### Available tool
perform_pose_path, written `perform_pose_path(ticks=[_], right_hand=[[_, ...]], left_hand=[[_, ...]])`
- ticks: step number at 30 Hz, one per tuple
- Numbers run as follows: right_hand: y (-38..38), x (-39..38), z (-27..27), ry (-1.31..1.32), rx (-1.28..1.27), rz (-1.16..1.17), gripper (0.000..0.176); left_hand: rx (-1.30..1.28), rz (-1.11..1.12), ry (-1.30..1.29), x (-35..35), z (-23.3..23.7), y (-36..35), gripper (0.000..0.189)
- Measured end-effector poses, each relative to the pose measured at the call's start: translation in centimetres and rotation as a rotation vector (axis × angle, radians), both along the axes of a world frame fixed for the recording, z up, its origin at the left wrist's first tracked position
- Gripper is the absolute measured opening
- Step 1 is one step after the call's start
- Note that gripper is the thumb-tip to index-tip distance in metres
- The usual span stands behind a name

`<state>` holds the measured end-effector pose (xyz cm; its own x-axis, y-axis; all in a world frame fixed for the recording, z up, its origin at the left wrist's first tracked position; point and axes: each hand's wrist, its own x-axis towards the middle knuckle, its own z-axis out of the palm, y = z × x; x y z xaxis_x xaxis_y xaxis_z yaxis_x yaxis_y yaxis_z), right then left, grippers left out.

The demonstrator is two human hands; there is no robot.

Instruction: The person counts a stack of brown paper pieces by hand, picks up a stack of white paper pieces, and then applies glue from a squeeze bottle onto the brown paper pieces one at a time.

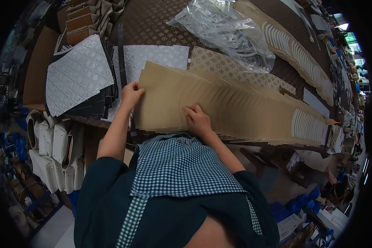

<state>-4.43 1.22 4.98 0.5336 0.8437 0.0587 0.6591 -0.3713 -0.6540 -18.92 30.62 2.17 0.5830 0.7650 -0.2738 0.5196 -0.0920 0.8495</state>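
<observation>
A long row of overlapping tan sheets (244,109) fans out along the near edge of the table. My left hand (132,95) pinches the left edge of the leftmost sheet between thumb and fingers. On top of the same sheets, further right, rests my right hand (197,120), its index finger stretched toward the left and the other fingers partly curled. White curved strips (308,124) show near the right end of the row. Behind the sheets lie a white patterned sheet (157,57) and a tan patterned sheet (219,64).
Grey-white patterned pieces (80,76) lie stacked at the left beside a cardboard box (40,70). Clear plastic (227,31) and a second fanned row (293,47) are at the back. Cream bags (56,151) hang below the table's left edge.
</observation>
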Motion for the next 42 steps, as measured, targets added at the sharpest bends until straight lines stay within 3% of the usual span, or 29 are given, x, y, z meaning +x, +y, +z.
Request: perform_pose_path(ticks=[9,12,15,21,33,42], right_hand=[[0.1,0.1,-0.1,-0.013,0.008,0.011,0.027],[0.0,0.0,0.1,-0.012,0.003,0.007,0.028],[0.0,0.0,0.1,-0.015,0.012,0.007,0.028],[-0.1,0.0,-0.1,-0.015,0.005,0.018,0.030],[-0.2,0.0,-0.2,-0.025,0.004,0.013,0.029],[-0.1,0.0,-0.1,-0.020,0.014,0.012,0.029]], left_hand=[[0.165,-0.079,0.131,-0.1,-0.2,0.9,0.020],[0.309,-0.067,0.299,0.7,3.3,-0.7,0.023],[0.373,-0.071,0.332,0.7,3.5,-0.9,0.021],[0.229,-0.105,0.148,-0.3,2.6,0.4,0.024],[0.311,-0.042,0.287,-0.4,3.7,0.6,0.029],[0.410,-0.007,0.412,0.2,4.4,-0.5,0.022]])
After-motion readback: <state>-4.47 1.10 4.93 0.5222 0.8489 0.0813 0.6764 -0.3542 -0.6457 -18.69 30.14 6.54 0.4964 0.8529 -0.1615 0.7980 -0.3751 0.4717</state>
